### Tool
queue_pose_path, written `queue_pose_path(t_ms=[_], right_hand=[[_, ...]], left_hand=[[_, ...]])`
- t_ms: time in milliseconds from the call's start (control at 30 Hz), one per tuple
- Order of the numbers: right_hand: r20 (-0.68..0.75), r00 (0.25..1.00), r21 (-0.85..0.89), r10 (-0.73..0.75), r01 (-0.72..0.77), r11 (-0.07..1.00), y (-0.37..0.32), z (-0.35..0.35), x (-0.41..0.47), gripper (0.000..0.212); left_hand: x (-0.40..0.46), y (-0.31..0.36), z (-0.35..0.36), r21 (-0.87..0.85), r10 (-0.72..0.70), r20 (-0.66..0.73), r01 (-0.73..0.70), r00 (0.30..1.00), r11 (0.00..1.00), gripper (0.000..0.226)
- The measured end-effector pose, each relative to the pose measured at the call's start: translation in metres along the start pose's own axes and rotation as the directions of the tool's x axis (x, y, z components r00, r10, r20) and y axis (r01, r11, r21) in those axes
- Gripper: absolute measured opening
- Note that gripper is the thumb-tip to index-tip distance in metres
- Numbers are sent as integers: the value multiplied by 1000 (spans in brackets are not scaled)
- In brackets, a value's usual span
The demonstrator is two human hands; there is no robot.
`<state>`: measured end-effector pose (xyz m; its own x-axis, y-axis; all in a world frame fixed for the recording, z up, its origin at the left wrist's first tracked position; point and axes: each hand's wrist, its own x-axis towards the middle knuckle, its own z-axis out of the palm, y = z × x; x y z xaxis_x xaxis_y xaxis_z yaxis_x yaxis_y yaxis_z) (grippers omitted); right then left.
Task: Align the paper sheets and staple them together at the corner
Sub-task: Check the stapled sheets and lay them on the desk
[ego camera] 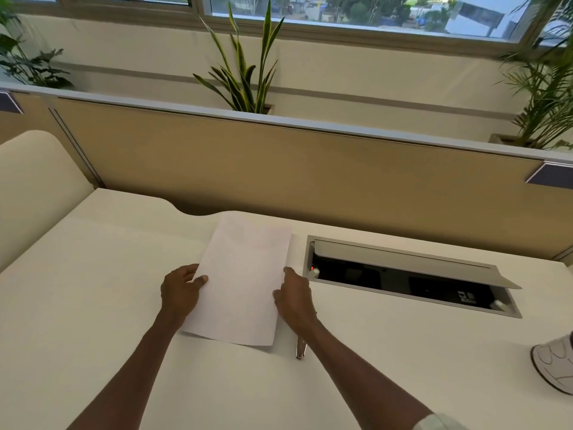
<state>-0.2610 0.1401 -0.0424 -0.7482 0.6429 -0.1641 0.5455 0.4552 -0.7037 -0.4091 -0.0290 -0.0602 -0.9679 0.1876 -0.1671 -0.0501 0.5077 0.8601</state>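
A stack of white paper sheets [245, 280] lies on the white desk [108, 274], its long side running away from me. My left hand [181, 291] grips the stack's left edge, thumb on top and fingers underneath. My right hand [293, 297] presses against the right edge with its fingers curled along it. A metal stapler [300, 347] lies on the desk just right of the sheets' near corner, mostly hidden under my right wrist.
An open cable hatch [406, 274] with a raised metal lid is sunk into the desk right of the paper. A white round object [555, 364] sits at the far right edge. A tan partition [310, 169] closes off the back, with plants behind it.
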Motion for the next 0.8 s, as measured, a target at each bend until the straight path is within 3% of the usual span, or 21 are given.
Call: queue_pose_path(t_ms=[267, 400, 800], right_hand=[[-10, 999, -75, -31, 30, 997, 18, 13, 25, 13], [-16, 999, -76, -32, 30, 997, 21, 15, 30, 30], [-54, 996, -105, -67, 61, 993, 26, 16, 60, 27]], left_hand=[[21, -7, 17, 81, 71, -75, -65, 995, 995, 41], [28, -8, 22, 93, 105, -88, -97, 991, 991, 42], [58, -2, 37, 104, 145, -107, -134, 984, 985, 42]])
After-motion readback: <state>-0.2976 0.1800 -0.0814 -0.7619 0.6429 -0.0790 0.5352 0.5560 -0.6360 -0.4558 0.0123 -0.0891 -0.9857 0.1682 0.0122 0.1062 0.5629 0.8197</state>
